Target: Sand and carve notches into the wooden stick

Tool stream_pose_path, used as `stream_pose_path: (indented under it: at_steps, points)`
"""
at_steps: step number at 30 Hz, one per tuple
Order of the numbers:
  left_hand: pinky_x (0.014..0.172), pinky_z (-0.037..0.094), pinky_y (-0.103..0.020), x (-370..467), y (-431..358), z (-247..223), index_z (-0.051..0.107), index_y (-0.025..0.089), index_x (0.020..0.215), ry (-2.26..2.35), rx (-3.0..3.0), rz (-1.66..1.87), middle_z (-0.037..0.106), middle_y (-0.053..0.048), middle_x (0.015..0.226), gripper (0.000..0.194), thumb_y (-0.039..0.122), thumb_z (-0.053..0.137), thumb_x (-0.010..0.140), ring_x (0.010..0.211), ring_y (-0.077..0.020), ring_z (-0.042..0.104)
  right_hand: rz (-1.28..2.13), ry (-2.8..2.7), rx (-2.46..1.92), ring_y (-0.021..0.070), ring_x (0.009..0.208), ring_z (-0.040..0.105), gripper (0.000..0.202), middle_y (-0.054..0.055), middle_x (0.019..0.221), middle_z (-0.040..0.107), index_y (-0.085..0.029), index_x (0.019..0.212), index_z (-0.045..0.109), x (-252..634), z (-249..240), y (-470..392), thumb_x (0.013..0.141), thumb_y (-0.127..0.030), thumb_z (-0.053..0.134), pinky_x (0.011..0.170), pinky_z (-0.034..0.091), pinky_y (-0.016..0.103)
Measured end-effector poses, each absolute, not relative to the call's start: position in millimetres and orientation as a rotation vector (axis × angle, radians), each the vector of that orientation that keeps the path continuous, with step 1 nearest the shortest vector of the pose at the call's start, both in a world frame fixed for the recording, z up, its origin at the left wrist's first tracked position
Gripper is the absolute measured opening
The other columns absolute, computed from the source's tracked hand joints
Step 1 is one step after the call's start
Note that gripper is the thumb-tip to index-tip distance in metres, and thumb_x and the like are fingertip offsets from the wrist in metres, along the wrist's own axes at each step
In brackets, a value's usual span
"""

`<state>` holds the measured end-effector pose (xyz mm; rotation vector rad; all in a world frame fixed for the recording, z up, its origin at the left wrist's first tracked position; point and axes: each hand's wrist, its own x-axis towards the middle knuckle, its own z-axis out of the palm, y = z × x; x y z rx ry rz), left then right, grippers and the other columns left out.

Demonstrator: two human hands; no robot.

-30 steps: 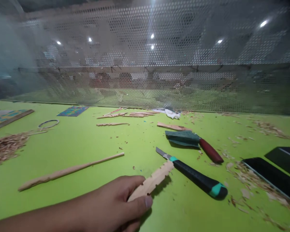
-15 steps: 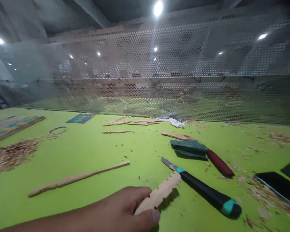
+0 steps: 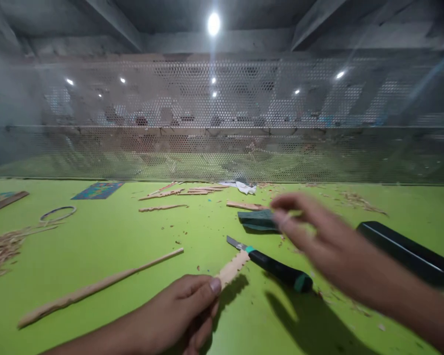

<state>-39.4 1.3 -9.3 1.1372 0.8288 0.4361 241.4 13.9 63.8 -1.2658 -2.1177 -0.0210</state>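
Observation:
My left hand, low in the middle, pinches a flat pale wooden piece with notched edges. Its far end meets a knife with a black and teal handle, blade pointing back left. My right hand is raised over the table at the right, blurred, thumb and fingers apart with nothing seen between them. Just beyond its fingertips is a dark green folded cover; the red handle seen earlier is hidden behind the hand. A wooden strip lies behind the cover.
A long carved stick lies at left, near a ring and wood shavings. Several thin carved sticks lie farther back. At right is a black case-like object. A perforated screen closes the table's far edge.
My right hand has come into view from the right, over the covered tool. My left hand still holds the notched piece, its grip turned slightly. The view has swung to the right.

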Motion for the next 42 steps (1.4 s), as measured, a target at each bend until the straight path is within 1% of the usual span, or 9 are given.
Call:
stream_pose_path:
  at_steps: [7, 11, 14, 19, 24, 29, 35, 39, 42]
  points:
    - [0.036, 0.045, -0.017, -40.9, 7.8, -11.5, 0.056, 0.019, 0.106, 0.712, 0.983, 0.552, 0.060, 0.005, 0.052, 0.035, 0.052, 0.043, 0.109, 0.032, -0.0102, 0.053, 0.006, -2.344, -1.502, 0.0358, 0.100, 0.071, 0.033, 0.016, 0.111, 0.070, -0.019, 0.119, 0.067, 242.0, -6.2, 5.1, 0.101, -0.045, 0.058, 0.086, 0.061, 0.059]
    - [0.036, 0.041, -0.015, -41.0, 8.1, -2.8, 0.051, 0.020, 0.115, 0.789, 0.982, 0.547, 0.061, 0.005, 0.049, 0.025, 0.040, 0.038, 0.111, 0.032, -0.0108, 0.054, 0.150, -2.300, -1.587, 0.0344, 0.105, 0.070, 0.036, 0.017, 0.121, 0.068, -0.018, 0.127, 0.063, 248.7, -15.2, 8.9, 0.103, -0.043, 0.053, 0.090, 0.060, 0.055]
    - [0.040, 0.048, -0.017, -39.0, 5.9, 6.4, 0.053, 0.019, 0.103, 0.800, 1.006, 0.510, 0.064, 0.002, 0.057, 0.021, 0.035, 0.040, 0.109, 0.037, -0.0107, 0.059, 0.248, -2.291, -1.641, 0.0353, 0.111, 0.068, 0.041, 0.019, 0.128, 0.067, -0.016, 0.133, 0.061, 252.7, -10.4, 14.5, 0.104, -0.042, 0.048, 0.092, 0.058, 0.054]
    - [0.043, 0.052, -0.015, -38.8, 5.6, 15.4, 0.054, 0.018, 0.086, 0.800, 1.089, 0.477, 0.059, 0.005, 0.058, 0.033, 0.042, 0.050, 0.109, 0.039, -0.0067, 0.058, 0.279, -2.328, -1.615, 0.0360, 0.109, 0.067, 0.039, 0.018, 0.119, 0.069, -0.016, 0.124, 0.065, 254.3, -4.0, 17.0, 0.103, -0.044, 0.048, 0.093, 0.055, 0.053]
    - [0.042, 0.053, -0.016, -38.4, 5.6, 14.7, 0.055, 0.018, 0.092, 0.786, 1.054, 0.484, 0.060, 0.005, 0.059, 0.026, 0.038, 0.051, 0.108, 0.038, -0.0069, 0.057, 0.285, -2.232, -1.472, 0.0315, 0.105, 0.068, 0.034, 0.015, 0.119, 0.069, -0.018, 0.122, 0.062, 248.8, 2.8, 9.7, 0.103, -0.043, 0.049, 0.087, 0.056, 0.045]
    - [0.037, 0.049, -0.017, -37.1, 6.1, 11.7, 0.049, 0.021, 0.099, 0.748, 1.018, 0.537, 0.062, 0.005, 0.055, 0.015, 0.033, 0.047, 0.108, 0.033, -0.0086, 0.053, 0.385, -2.142, -1.451, 0.0233, 0.075, 0.068, 0.030, 0.009, 0.100, 0.071, -0.022, 0.125, 0.055, 248.4, 5.8, 0.2, 0.101, -0.039, 0.055, 0.060, 0.051, 0.033]
    - [0.038, 0.050, -0.016, -37.1, 6.4, 9.9, 0.045, 0.023, 0.098, 0.668, 1.012, 0.504, 0.064, 0.007, 0.060, 0.020, 0.035, 0.060, 0.104, 0.034, -0.0078, 0.055, 0.563, -2.283, -1.284, 0.0131, 0.054, 0.056, 0.041, 0.004, 0.097, 0.072, -0.024, 0.140, 0.047, 241.8, 5.2, -6.0, 0.100, -0.028, 0.054, 0.052, 0.047, 0.027]
    - [0.037, 0.045, -0.013, -35.2, 5.0, 11.7, 0.046, 0.023, 0.094, 0.710, 1.103, 0.442, 0.060, 0.008, 0.051, 0.031, 0.042, 0.069, 0.100, 0.034, -0.0074, 0.054, 0.456, -2.370, -1.137, 0.0187, 0.078, 0.067, 0.049, 0.007, 0.112, 0.072, -0.027, 0.147, 0.047, 235.3, 5.8, -4.8, 0.099, -0.022, 0.051, 0.071, 0.055, 0.032]
    - [0.037, 0.046, -0.013, -34.1, 4.5, 11.8, 0.049, 0.023, 0.105, 0.762, 1.115, 0.433, 0.059, 0.009, 0.047, 0.033, 0.048, 0.070, 0.098, 0.035, -0.0082, 0.052, 0.432, -2.399, -1.061, 0.0199, 0.082, 0.067, 0.051, 0.006, 0.103, 0.070, -0.026, 0.149, 0.047, 232.2, 7.5, -3.7, 0.099, -0.020, 0.050, 0.074, 0.055, 0.033]
